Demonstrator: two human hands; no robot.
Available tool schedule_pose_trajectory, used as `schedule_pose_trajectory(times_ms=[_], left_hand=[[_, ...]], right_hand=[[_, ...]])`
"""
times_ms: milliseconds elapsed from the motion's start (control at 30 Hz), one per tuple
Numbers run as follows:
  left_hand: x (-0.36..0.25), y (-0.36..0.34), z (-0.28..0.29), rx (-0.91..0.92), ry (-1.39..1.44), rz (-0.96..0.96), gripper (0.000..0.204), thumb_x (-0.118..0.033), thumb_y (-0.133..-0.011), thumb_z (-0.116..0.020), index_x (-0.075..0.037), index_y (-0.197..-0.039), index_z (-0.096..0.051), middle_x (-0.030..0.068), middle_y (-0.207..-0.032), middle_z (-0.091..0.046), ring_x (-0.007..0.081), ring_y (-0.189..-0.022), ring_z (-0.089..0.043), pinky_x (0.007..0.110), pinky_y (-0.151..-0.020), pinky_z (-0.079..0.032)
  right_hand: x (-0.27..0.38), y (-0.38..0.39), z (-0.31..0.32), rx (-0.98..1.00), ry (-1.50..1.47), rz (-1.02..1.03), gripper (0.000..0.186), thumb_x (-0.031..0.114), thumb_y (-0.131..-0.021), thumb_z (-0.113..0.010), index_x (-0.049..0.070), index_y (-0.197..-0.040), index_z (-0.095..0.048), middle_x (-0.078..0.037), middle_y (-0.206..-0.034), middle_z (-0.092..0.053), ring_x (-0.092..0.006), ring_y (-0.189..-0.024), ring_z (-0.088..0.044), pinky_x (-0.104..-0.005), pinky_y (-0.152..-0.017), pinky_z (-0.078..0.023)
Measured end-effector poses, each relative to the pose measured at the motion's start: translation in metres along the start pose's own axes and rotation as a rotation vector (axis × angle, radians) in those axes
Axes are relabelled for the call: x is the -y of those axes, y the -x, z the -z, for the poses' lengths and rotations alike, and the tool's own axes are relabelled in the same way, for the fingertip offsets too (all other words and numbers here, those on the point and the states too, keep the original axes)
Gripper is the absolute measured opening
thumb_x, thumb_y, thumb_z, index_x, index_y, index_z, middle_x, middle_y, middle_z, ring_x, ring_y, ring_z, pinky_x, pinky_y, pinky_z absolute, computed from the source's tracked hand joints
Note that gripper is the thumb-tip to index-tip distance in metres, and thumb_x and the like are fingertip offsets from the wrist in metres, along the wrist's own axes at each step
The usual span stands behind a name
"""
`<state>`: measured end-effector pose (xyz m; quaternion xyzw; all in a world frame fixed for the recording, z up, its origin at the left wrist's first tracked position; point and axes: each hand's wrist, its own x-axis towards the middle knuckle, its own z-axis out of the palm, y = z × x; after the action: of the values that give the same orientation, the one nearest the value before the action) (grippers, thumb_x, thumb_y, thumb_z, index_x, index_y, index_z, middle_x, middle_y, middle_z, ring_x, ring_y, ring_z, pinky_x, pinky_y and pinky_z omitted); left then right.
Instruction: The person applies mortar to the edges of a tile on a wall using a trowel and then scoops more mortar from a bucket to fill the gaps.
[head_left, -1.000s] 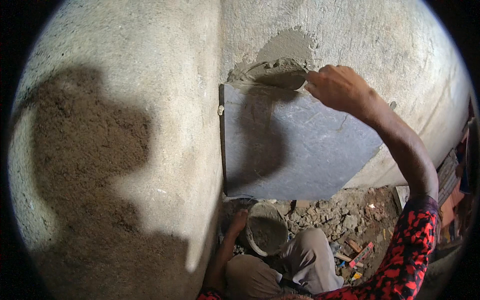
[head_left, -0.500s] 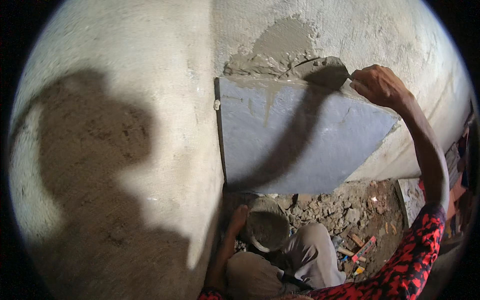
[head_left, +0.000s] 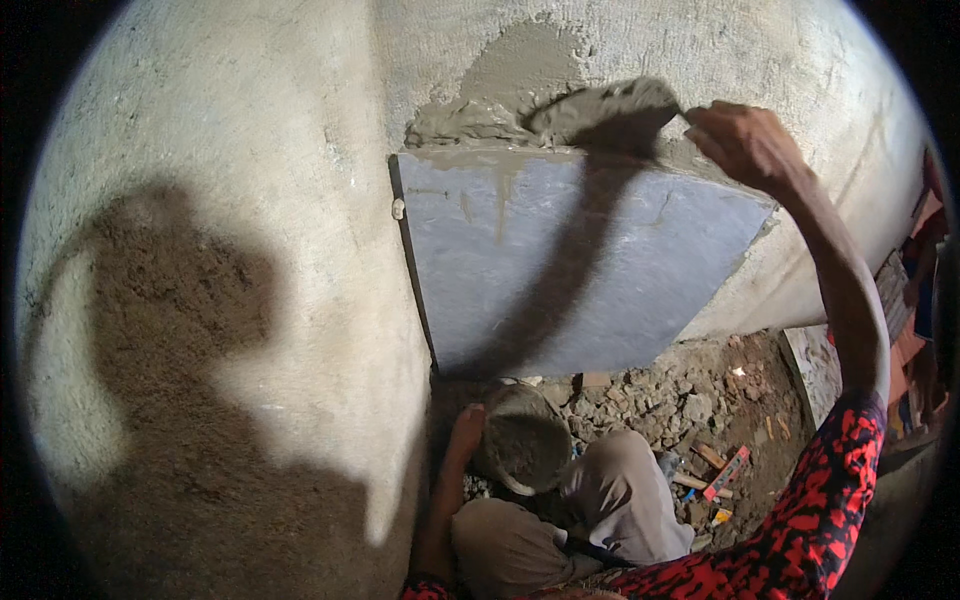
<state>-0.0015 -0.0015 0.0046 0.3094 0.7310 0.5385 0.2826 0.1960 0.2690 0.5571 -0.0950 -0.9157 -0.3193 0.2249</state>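
Note:
My right hand (head_left: pixel 748 145) is closed round the handle of a trowel (head_left: pixel 655 97), whose blade rests against the wall just above a grey stone slab (head_left: pixel 480 270). Wet mortar (head_left: pixel 455 122) lies in a thick ridge along the slab's top edge, with a thin smear higher up the wall. Mortar covers much of the blade, so its outline is partly hidden. Low down, my left hand (head_left: pixel 467 430) grips the rim of a round bucket (head_left: pixel 522 489) with mortar inside. The bucket stands in front of my knees; my left fingers are mostly hidden.
A plastered wall (head_left: pixel 340 330) meets the slab's wall at a corner on the left and carries my shadow. Broken rubble (head_left: pixel 640 405) covers the ground below the slab. A red bar-shaped tool (head_left: pixel 726 473) lies among debris at the right, near a pale board (head_left: pixel 815 370).
The trowel has shifted slightly up the wall, and its blade has tilted. My view has turned a little, so the slab sits further left. My left hand stays on the bucket.

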Motion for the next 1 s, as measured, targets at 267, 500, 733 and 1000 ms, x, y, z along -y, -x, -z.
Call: schedule_pose_trajectory(times_ms=[267, 500, 733, 1000], left_hand=[[-0.003, -0.001, -0.001, -0.026, -0.023, -0.102, 0.035, -0.030, -0.095, -0.042, 0.002, -0.091, -0.056, 0.0191, -0.082, -0.057, 0.0336, -0.077, -0.055, 0.042, -0.075, -0.042], [-0.016, 0.008, 0.016, 0.061, 0.064, 0.166, 0.035, -0.033, -0.097, -0.041, -0.001, -0.090, -0.054, 0.0086, -0.077, -0.050, 0.0209, -0.075, -0.049, 0.036, -0.072, -0.040], [0.011, -0.002, 0.019, 0.019, -0.043, 0.001, 0.038, -0.034, -0.097, -0.040, 0.001, -0.095, -0.056, 0.0116, -0.083, -0.054, 0.0225, -0.081, -0.052, 0.037, -0.076, -0.041], [-0.014, 0.002, 0.009, 0.069, -0.004, 0.107, 0.041, -0.034, -0.097, -0.039, 0.003, -0.099, -0.057, 0.0163, -0.095, -0.060, 0.0269, -0.091, -0.058, 0.040, -0.080, -0.042]], right_hand=[[-0.017, 0.012, 0.004, 0.207, 0.056, -0.057, 0.022, 0.028, -0.093, -0.056, 0.008, -0.096, -0.065, -0.010, -0.079, -0.065, -0.0264, -0.067, -0.063, -0.0401, -0.058, -0.050], [-0.025, 0.029, -0.007, 0.171, -0.018, -0.031, 0.023, 0.027, -0.092, -0.056, 0.007, -0.098, -0.066, -0.010, -0.079, -0.066, -0.0287, -0.069, -0.063, -0.0406, -0.062, -0.050], [-0.021, 0.027, -0.004, 0.062, -0.035, -0.094, 0.026, 0.030, -0.093, -0.054, 0.007, -0.100, -0.065, -0.011, -0.085, -0.067, -0.0293, -0.071, -0.064, -0.0394, -0.062, -0.051], [-0.047, 0.044, -0.007, 0.221, 0.023, -0.087, 0.025, 0.031, -0.092, -0.056, 0.009, -0.098, -0.065, -0.010, -0.086, -0.066, -0.0308, -0.072, -0.064, -0.0396, -0.062, -0.051]])
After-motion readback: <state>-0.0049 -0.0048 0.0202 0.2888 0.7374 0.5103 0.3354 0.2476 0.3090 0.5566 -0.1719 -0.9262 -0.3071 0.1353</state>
